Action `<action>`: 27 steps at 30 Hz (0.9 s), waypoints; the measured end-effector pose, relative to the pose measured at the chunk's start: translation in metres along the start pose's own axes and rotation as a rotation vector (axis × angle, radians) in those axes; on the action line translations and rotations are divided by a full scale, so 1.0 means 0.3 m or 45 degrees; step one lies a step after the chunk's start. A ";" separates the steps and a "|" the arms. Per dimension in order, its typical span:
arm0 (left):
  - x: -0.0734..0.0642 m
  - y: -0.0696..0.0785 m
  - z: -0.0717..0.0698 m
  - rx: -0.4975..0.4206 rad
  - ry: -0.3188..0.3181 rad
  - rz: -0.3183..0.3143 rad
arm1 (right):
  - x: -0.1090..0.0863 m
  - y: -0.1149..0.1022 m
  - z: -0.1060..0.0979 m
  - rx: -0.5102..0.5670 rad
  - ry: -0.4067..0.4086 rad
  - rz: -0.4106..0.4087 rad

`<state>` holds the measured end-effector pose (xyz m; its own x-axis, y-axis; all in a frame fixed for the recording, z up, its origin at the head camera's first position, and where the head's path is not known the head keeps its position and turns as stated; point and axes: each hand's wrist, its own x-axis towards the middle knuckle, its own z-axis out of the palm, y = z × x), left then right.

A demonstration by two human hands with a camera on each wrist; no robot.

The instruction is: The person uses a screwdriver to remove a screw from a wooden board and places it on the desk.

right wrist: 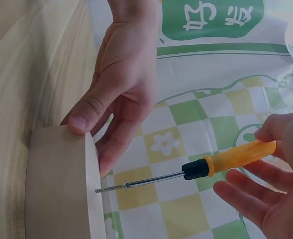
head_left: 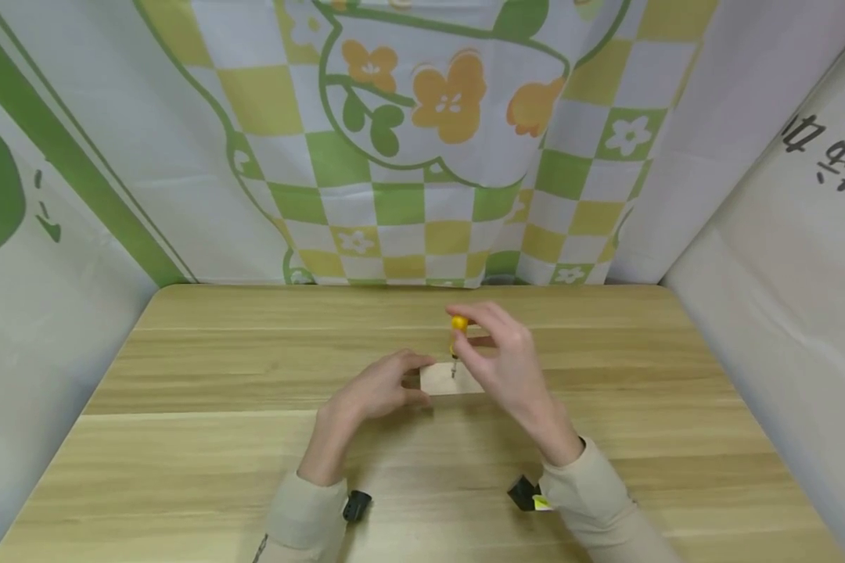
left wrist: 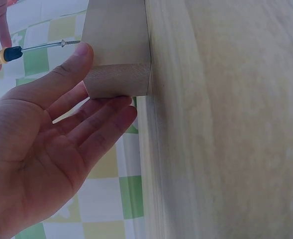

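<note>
A pale wooden block (head_left: pixel 436 381) lies on the table in front of me. My left hand (head_left: pixel 373 389) holds its left end, thumb on one side and fingers on the other. Upright in the block's top face stands a screw (right wrist: pixel 110 188), most of its thread showing above the wood. The tip of a screwdriver (right wrist: pixel 241 155) with a yellow handle and black collar meets the screw head. My right hand (head_left: pixel 512 363) grips the handle near its top end between thumb and fingers, above the block. In the left wrist view, the thumb lies at the block's edge near the screw.
The wood-grained table (head_left: pixel 218 469) spreads around both hands. A checked floral curtain (head_left: pixel 408 203) hangs along its back edge, with white cloth (head_left: pixel 782 258) at the sides. Small black devices (head_left: pixel 357 507) are worn at both wrists.
</note>
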<state>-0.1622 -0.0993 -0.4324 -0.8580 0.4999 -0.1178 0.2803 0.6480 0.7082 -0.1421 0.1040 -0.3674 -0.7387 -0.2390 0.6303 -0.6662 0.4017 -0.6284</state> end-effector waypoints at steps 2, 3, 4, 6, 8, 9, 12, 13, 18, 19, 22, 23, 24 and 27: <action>0.000 -0.001 0.002 -0.001 -0.001 0.002 | -0.002 0.003 0.002 -0.021 0.013 -0.007; 0.001 -0.001 0.003 0.000 -0.001 0.004 | -0.002 0.004 0.003 -0.036 0.022 -0.009; 0.001 -0.001 0.004 -0.003 0.000 0.006 | -0.001 0.006 0.003 -0.051 0.032 -0.012; 0.001 -0.001 0.005 -0.006 0.001 0.007 | 0.000 0.007 0.003 -0.082 0.049 -0.014; 0.000 0.000 0.006 -0.006 0.000 0.005 | 0.000 0.006 0.001 -0.104 0.059 -0.011; 0.000 0.000 0.006 -0.008 0.000 0.002 | 0.000 0.007 0.001 -0.112 0.062 -0.008; 0.000 -0.001 0.007 -0.004 -0.002 -0.005 | 0.000 0.008 -0.001 -0.117 0.078 0.004; 0.000 -0.001 0.007 -0.001 -0.001 -0.005 | 0.000 0.010 -0.002 -0.116 0.084 0.005; 0.002 -0.001 0.005 0.011 0.003 0.003 | 0.001 0.016 -0.006 -0.097 0.102 -0.020; 0.003 -0.001 0.005 0.016 0.005 0.010 | 0.001 0.018 -0.006 -0.094 0.101 -0.028; 0.004 0.000 0.002 0.017 0.000 0.010 | 0.003 0.018 -0.007 -0.068 0.077 -0.040; 0.003 -0.001 0.002 0.015 -0.002 0.008 | 0.002 0.018 -0.007 -0.055 0.065 -0.040; 0.003 -0.001 0.002 0.011 -0.001 0.007 | 0.002 0.017 -0.007 -0.043 0.052 -0.036; 0.001 0.000 0.002 -0.004 0.002 0.001 | 0.000 0.013 -0.007 -0.009 0.014 -0.013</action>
<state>-0.1621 -0.0988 -0.4331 -0.8585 0.4995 -0.1161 0.2796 0.6456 0.7107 -0.1446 0.1074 -0.3688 -0.7303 -0.2333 0.6420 -0.6732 0.4051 -0.6186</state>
